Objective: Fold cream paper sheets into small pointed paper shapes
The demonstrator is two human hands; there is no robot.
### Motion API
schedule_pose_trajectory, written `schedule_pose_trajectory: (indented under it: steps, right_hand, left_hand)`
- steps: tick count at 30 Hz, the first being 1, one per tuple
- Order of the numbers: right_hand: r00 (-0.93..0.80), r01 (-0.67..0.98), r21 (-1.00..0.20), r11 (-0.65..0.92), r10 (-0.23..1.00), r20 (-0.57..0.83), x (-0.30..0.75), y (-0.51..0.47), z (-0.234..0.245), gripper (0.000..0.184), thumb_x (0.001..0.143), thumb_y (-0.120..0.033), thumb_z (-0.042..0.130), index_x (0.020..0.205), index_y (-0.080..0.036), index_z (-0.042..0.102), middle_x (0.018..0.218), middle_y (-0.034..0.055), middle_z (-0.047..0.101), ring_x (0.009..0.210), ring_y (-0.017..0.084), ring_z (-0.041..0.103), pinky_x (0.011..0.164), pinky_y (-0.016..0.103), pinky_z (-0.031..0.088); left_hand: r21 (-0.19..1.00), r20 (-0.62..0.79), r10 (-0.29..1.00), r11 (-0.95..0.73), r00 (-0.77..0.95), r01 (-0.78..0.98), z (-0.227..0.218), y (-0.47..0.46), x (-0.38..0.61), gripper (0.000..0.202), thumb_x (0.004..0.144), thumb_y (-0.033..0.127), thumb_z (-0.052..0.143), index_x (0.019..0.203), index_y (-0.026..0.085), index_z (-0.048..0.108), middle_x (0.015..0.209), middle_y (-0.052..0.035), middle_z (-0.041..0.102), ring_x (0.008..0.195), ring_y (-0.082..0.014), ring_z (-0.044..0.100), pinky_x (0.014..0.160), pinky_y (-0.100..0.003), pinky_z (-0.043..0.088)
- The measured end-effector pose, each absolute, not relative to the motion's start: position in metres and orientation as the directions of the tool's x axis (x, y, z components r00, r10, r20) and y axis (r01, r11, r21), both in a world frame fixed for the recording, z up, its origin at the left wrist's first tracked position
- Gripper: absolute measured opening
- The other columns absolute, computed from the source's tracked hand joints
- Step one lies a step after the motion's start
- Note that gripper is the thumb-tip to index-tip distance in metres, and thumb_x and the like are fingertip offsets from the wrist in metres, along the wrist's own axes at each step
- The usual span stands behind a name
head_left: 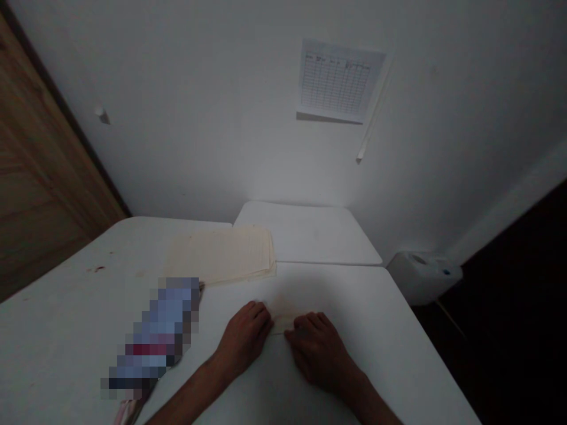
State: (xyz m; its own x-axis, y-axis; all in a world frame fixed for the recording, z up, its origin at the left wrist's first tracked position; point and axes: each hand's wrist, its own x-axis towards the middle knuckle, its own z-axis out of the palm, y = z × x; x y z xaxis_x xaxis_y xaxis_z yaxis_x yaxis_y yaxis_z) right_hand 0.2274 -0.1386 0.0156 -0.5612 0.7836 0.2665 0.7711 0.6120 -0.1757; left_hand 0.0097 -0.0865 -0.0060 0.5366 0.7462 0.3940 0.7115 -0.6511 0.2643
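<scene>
A short, thin, pale cream strip (pixel 282 323) lies on the white table between my two hands. My left hand (pixel 248 333) has its fingers curled and pressed together at the strip's left end. At the right end, my right hand (pixel 316 348) is closed in the same way, knuckles up and fingers bent down onto the strip. Both hands cover the ends, and whether the strip is folded or rolled I cannot tell. Beyond my left hand lies a stack of thin cream sheets (pixel 221 254), its edges slightly uneven.
A blurred-out flat object (pixel 159 330) lies left of my left forearm. The white table (pixel 354 295) meets another white tabletop (pixel 305 230) against the wall. A printed sheet (pixel 336 79) hangs there. A white plastic container (pixel 420 277) stands beyond the table's right edge.
</scene>
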Motion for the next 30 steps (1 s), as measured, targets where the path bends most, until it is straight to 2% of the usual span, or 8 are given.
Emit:
schedule_pose_trajectory:
  steps: [9,23,30]
  right_hand:
    - [-0.450,0.828,-0.212,0.519,0.841,0.301,0.240,-0.146,0.010,0.025,0.091,-0.022,0.055,0.115,-0.027,0.061,0.106,0.0070,0.057,0.100,0.023,0.048,0.089,0.040,0.034]
    - [-0.325,0.905,-0.164,0.393,0.886,0.331,0.264,-0.156,0.005,0.029,0.090,-0.021,0.054,0.117,-0.028,0.061,0.099,0.0076,0.054,0.095,0.024,0.048,0.085,0.039,0.034]
    - [-0.286,0.925,-0.129,0.358,0.876,0.389,0.271,-0.157,0.001,0.024,0.090,-0.019,0.052,0.111,-0.023,0.063,0.090,0.0065,0.054,0.087,0.022,0.048,0.080,0.037,0.035]
  left_hand:
    - [0.286,0.387,0.754,-0.646,0.531,0.708,-0.003,-0.086,0.010,0.020,0.094,0.019,0.043,0.077,0.019,0.054,0.084,-0.0056,0.058,0.082,-0.0210,0.052,0.073,-0.035,0.046]
    - [0.284,0.410,0.746,-0.651,0.525,0.703,-0.004,-0.087,0.009,0.021,0.094,0.020,0.043,0.076,0.019,0.054,0.081,-0.0051,0.057,0.079,-0.0210,0.052,0.071,-0.034,0.046]
    - [0.289,0.446,0.732,-0.663,0.516,0.690,-0.006,-0.086,0.010,0.020,0.094,0.020,0.044,0.077,0.020,0.055,0.081,-0.0050,0.058,0.079,-0.0205,0.052,0.071,-0.033,0.046]
